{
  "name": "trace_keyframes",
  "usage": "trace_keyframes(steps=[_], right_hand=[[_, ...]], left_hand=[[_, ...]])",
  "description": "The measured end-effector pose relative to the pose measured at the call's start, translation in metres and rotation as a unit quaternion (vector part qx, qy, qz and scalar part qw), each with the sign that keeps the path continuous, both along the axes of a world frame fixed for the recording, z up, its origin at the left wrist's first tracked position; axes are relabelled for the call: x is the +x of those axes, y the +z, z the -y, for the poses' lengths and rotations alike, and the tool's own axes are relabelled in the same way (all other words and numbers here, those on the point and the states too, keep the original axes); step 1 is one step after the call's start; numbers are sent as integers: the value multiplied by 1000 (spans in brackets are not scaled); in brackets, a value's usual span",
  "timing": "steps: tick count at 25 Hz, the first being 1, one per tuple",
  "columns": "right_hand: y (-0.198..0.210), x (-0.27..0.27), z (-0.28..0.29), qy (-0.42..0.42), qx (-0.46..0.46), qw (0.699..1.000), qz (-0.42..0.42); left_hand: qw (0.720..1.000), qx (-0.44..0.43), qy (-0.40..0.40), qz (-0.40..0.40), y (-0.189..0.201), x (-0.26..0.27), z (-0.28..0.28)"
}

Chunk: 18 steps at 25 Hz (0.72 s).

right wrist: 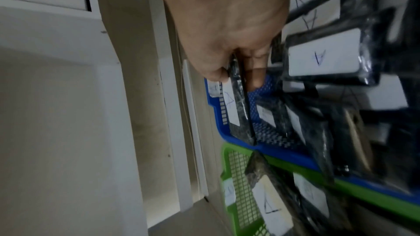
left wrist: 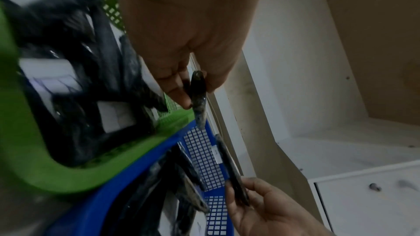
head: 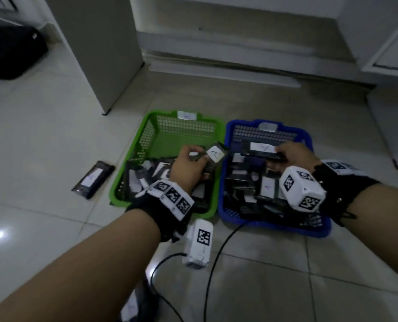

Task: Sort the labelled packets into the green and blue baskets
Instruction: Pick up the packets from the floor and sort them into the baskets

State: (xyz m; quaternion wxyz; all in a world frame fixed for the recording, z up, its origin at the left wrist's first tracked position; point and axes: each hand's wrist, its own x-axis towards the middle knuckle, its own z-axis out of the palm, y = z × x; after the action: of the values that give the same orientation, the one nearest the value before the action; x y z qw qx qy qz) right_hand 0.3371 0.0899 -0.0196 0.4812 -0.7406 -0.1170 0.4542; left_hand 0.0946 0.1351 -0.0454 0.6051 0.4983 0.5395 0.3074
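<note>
A green basket (head: 146,135) and a blue basket (head: 307,138) sit side by side on the floor, each holding several black packets with white labels. My left hand (head: 188,163) pinches a black packet (head: 214,156) labelled A over the green basket's right side; from the left wrist it shows edge-on as the packet (left wrist: 198,96). My right hand (head: 295,154) grips another black labelled packet (head: 260,149) over the far part of the blue basket (right wrist: 227,137), seen in the right wrist view as the packet (right wrist: 238,107).
One black labelled packet (head: 93,178) lies on the tiled floor left of the green basket. A white device (head: 199,244) with a cable lies in front of the baskets. White cabinets (head: 216,43) stand behind, and a black bag (head: 9,52) sits at far left.
</note>
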Motion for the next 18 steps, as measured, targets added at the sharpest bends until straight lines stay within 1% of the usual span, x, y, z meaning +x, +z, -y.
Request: trace_keyframes(steps=[2, 4, 7, 9, 10, 12, 13, 14, 16, 17, 18], right_hand=[[-6, 11, 6, -38, -32, 999, 2], [-15, 14, 10, -44, -37, 998, -21], [-27, 11, 16, -19, -38, 998, -36], [-32, 8, 20, 9, -38, 998, -44], [-36, 6, 22, 29, -42, 998, -31], [-37, 1, 23, 77, -70, 994, 38], [-37, -4, 24, 108, -93, 986, 83], [-35, -11, 24, 146, -114, 974, 132], [-23, -37, 26, 209, -156, 938, 229], [-15, -55, 27, 224, -167, 919, 277], [-6, -76, 28, 233, -158, 904, 322]], left_hand=[[998, 43, -13, -48, -11, 32, 1], [990, 74, -47, -107, -18, 53, 1], [968, 113, -115, -193, -25, 70, -4], [948, 143, -165, -230, -25, 70, -9], [938, 158, -189, -244, -24, 67, -10], [915, 198, -232, -266, -17, 52, -10], [906, 218, -250, -264, -12, 38, -9], [900, 234, -266, -254, -6, 23, -6], [881, 271, -302, -242, 6, -18, 0], [867, 289, -318, -250, 15, -45, 3], [854, 301, -330, -266, 22, -73, 5]])
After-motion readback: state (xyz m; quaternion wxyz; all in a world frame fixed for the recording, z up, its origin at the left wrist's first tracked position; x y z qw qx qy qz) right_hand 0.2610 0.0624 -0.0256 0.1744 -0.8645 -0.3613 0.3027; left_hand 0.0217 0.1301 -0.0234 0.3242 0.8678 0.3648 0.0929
